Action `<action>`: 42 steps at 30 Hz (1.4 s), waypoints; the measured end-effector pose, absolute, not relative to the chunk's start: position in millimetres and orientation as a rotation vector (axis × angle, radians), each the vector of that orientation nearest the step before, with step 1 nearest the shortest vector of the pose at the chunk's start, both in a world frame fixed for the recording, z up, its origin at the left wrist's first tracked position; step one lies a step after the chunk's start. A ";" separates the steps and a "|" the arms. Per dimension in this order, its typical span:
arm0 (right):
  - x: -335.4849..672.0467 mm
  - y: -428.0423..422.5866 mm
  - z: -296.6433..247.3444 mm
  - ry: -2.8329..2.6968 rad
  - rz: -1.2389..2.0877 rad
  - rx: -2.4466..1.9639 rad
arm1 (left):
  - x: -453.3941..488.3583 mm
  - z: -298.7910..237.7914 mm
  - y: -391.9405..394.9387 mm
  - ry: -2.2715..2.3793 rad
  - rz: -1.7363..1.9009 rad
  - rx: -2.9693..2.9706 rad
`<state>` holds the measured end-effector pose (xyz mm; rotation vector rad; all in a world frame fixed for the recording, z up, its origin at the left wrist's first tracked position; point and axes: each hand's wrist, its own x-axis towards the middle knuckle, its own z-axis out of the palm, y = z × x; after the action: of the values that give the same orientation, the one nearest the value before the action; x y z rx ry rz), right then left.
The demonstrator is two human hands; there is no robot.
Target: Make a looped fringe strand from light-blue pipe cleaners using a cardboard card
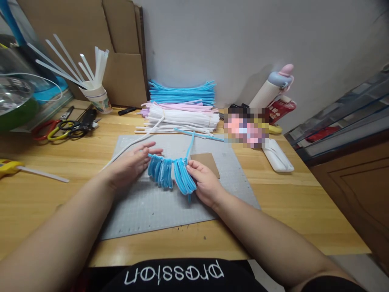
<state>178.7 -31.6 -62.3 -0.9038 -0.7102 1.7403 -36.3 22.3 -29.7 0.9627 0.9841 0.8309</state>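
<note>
A fringe of looped blue pipe cleaners (165, 172) hangs over the grey cutting mat (146, 215), with one blue end sticking up from its right side. My right hand (205, 180) pinches its right end between thumb and fingers. At the left end is my left hand (132, 162), its fingers stretched out and apart, close behind the fringe; whether they touch it I cannot tell. A square of brown cardboard (209, 162) lies on the mat behind my right hand. Loose blue pipe cleaners (209, 137) lie along the mat's back edge.
Bundles of blue (182, 93) and white pipe cleaners (188, 119) lie by the wall. Scissors (65, 127), a cup of glue sticks (97, 97) and a yellow glue gun (9, 168) are at left. A bottle (267, 91) and a white case (277, 156) are at right.
</note>
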 end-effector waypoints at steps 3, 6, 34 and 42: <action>178.7 -31.5 -61.9 -0.688 1.710 -0.895 | -23.1 -28.5 13.6 0.872 0.722 0.856; 177.6 -33.3 -61.6 -0.729 1.629 -0.940 | -10.7 -25.7 4.2 0.909 0.671 0.869; 168.9 -44.9 -48.5 -0.622 1.792 -0.935 | 16.1 -37.4 -21.8 1.003 0.816 0.880; 173.1 -42.7 -47.4 -0.632 1.804 -0.988 | 17.2 -36.2 -22.8 0.980 0.762 0.780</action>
<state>173.1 -42.7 -47.4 -0.9885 -0.6320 1.8040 17.2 -22.8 -36.2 0.7798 0.9798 0.7616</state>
